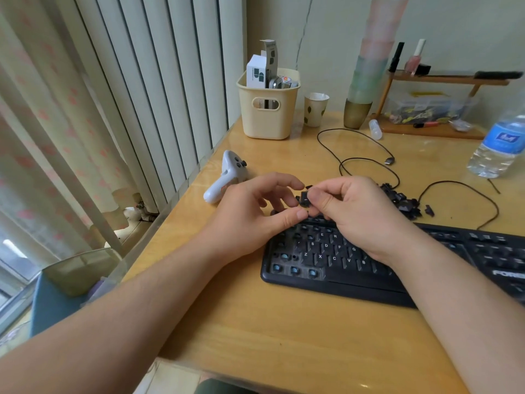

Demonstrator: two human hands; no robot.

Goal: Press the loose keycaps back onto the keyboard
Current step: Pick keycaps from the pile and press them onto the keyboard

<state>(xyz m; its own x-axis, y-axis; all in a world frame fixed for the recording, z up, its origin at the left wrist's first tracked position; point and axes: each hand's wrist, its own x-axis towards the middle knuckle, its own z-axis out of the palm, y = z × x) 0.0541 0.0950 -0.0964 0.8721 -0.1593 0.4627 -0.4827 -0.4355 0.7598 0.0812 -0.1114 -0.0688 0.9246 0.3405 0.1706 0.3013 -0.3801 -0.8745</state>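
A black keyboard (341, 268) lies on the wooden desk, with several bare blue switch stems along its left edge and bottom row. Above its top-left corner my right hand (358, 211) pinches a small black keycap (304, 199) between thumb and fingers. My left hand (255, 211) is beside it, its fingers curled and its fingertips at the same keycap. A pile of loose black keycaps (403, 201) sits behind the keyboard, to the right of my right hand and partly hidden by it.
A white controller (225, 177) lies left of my hands near the desk's edge. Black cable (369, 160) loops behind the keyboard. Further back stand a cream basket (268, 118), a paper cup (314, 109), a water bottle (500, 143) and a wooden shelf (434, 129).
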